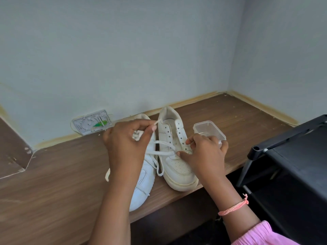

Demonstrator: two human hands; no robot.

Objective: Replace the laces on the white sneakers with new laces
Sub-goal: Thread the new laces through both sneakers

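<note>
— Two white sneakers on the wooden shelf [53, 174], yes? Where do they sit?

— Side by side, toes toward the shelf's front edge. The right sneaker [177, 167] has most of its eyelets bare; the left sneaker [143, 183] lies just to its left, touching it, partly hidden behind the forearm.

— And the lace?

— A white lace [162, 152] runs through the lowest eyelets of the right sneaker and trails over the left one. The left hand [127, 138] pinches the lace's end between thumb and fingertips, raised over the right sneaker's tongue.

— The other hand?

— The right hand [205, 152] rests on the right sneaker's outer side, fingers curled, thumb tip pressing near the bottom eyelets. Whether it pinches the lace, I cannot tell.

— Anything else near that sneaker?

— A clear plastic tub [209, 130] just to its right, behind the right hand, and a black rack [292, 170] further right.
</note>
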